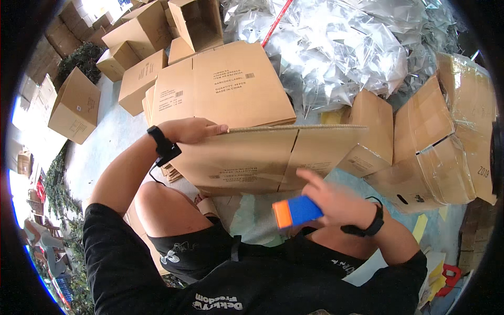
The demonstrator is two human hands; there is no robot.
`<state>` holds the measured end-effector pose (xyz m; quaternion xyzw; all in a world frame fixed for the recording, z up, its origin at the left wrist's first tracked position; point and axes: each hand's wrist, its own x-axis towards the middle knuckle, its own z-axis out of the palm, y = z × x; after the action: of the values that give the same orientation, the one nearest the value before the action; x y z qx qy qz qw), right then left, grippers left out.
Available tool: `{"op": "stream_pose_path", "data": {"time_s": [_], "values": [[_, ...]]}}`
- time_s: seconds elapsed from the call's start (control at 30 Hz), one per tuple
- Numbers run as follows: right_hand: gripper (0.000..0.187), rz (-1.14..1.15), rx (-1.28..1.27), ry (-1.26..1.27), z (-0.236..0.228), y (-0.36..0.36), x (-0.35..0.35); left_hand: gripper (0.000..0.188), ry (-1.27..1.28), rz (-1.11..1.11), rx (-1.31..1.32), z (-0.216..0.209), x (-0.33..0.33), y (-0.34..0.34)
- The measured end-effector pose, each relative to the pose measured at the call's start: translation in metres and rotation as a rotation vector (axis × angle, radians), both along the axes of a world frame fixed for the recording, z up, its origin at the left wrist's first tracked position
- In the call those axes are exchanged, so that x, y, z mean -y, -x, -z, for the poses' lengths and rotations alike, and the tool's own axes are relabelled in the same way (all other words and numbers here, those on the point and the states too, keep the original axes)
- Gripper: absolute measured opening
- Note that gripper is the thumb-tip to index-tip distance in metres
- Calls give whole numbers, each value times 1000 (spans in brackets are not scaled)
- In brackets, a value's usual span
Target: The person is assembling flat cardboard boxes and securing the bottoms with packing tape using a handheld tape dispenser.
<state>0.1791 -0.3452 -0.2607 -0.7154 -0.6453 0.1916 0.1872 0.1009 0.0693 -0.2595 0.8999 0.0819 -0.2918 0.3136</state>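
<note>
A flattened cardboard carton (236, 157) stands tilted on its edge in front of me, with dark print on its face. My left hand (197, 130) grips its upper left edge, thumb lying along the rim. In my right hand (336, 202) is a blue block-shaped object with an orange end (298, 212); its exact kind I cannot make out. That hand is slightly blurred, the index finger stretched toward the carton's lower right face and the other fingers curled round the block. Whether the fingertip touches the carton I cannot tell. Both wrists wear black bands.
Beyond the carton lies a stack of flat cartons (226, 89). Open boxes (76, 105) stand at the left and back. Crumpled clear plastic (341, 47) fills the far right. Taped boxes (446, 168) sit at right, near a red-handled tool (449, 278) and paper scraps.
</note>
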Motion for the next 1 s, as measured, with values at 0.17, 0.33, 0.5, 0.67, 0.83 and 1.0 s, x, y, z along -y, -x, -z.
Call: {"op": "stream_pose_path", "data": {"time_s": [0.17, 0.33, 0.5, 0.67, 0.83, 1.0], "values": [[46, 206, 143, -148, -14, -12, -4, 75, -34, 48, 66, -6, 32, 29], [44, 129, 268, 244, -29, -6, -4, 86, -48, -52, 71, -1, 20, 23], [45, 155, -8, 184, -28, -22, -1, 79, -184, -102, 204, 10, 2, -1], [41, 183, 89, -25, -27, -28, -13, 89, -100, -5, 153, 3, 6, 6], [42, 203, 185, -101, -4, -21, -21, 102, -245, -109, 165, -1, 31, 30], [42, 156, 305, 27, -19, 2, -13, 104, -214, -177, 161, 3, 27, 35]]}}
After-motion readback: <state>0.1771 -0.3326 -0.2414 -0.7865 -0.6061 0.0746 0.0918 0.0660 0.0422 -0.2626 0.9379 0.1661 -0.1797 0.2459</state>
